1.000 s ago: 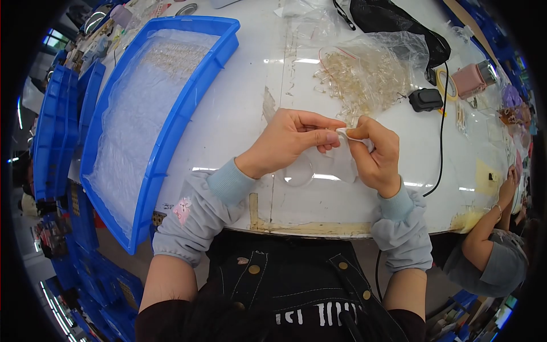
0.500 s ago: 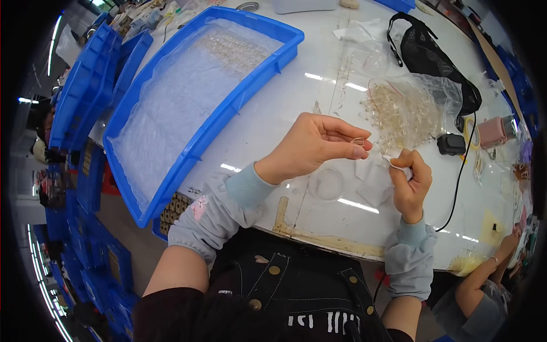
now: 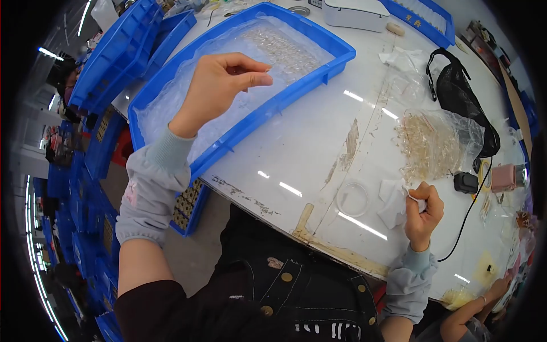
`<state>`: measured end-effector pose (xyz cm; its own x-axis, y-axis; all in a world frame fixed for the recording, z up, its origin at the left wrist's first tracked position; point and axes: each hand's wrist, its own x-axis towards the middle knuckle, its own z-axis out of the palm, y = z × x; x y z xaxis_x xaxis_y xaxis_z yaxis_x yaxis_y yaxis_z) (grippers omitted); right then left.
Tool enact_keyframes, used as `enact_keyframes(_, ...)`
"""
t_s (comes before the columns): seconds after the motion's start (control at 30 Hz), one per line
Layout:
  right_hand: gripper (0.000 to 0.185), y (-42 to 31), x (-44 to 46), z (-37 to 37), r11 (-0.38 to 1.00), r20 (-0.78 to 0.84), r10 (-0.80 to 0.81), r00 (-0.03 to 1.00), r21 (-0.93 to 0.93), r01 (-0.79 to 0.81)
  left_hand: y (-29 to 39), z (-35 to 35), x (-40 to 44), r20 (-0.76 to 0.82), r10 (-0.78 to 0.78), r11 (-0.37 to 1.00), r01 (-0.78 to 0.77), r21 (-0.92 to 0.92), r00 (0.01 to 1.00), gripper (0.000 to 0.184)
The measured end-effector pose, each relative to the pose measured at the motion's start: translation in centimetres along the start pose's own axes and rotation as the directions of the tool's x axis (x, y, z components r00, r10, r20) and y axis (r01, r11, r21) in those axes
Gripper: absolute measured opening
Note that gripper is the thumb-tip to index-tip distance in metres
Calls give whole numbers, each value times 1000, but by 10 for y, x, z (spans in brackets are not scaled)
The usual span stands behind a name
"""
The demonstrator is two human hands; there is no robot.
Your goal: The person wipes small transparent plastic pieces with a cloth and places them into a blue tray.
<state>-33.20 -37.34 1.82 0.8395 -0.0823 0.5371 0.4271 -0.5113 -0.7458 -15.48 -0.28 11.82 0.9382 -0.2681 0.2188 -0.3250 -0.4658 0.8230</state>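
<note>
My left hand (image 3: 216, 88) hovers over the blue tray (image 3: 273, 108), thumb and forefinger pinched together. A small clear piece (image 3: 268, 70) barely shows at the fingertips; its exact shape cannot be made out. Inside the tray is a sheet of clear plastic film (image 3: 171, 102), with rows of small clear pieces (image 3: 285, 51) at the far end. My right hand (image 3: 423, 214) is closed on a white cloth (image 3: 411, 195), part of which sticks out by the thumb. Just beyond it lies a plastic bag of small clear, gold-tinted pieces (image 3: 430, 142).
White sheets (image 3: 392, 205) and a clear ring (image 3: 352, 199) lie near my right hand. Farther right are a black mesh pouch (image 3: 461, 91), a small black box (image 3: 466, 182) and a cable. Blue crates (image 3: 117, 48) stack at left. Another person's arm (image 3: 473, 310) rests lower right.
My left hand has moved left, away from my right hand, carrying the small clear piece over the tray. My right hand still grips the white cloth. The view has shifted.
</note>
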Motion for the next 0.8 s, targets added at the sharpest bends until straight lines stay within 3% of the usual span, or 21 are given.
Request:
enact_keyframes(0.3, 8, 1, 2, -1, 997, -35, 45, 998, -54, -47, -88, 23, 64, 136, -182, 970, 155, 187, 974, 22)
enact_keyframes(0.5, 10, 4, -3, -3, 991, -6, 121, 993, -59, -121, -105, 31, 68, 165, -166, 982, 148, 120, 972, 20)
enact_keyframes(0.7, 8, 7, -2, 2, 995, -40, 97, 994, -33, -99, -102, 30, 60, 176, -3, 955, -50, 292, 984, 22)
enact_keyframes(0.8, 10, 4, -3, -1, 980, -7, 183, 983, -73, -183, -104, 31, 60, 161, -29, 955, -20, 295, 987, 21)
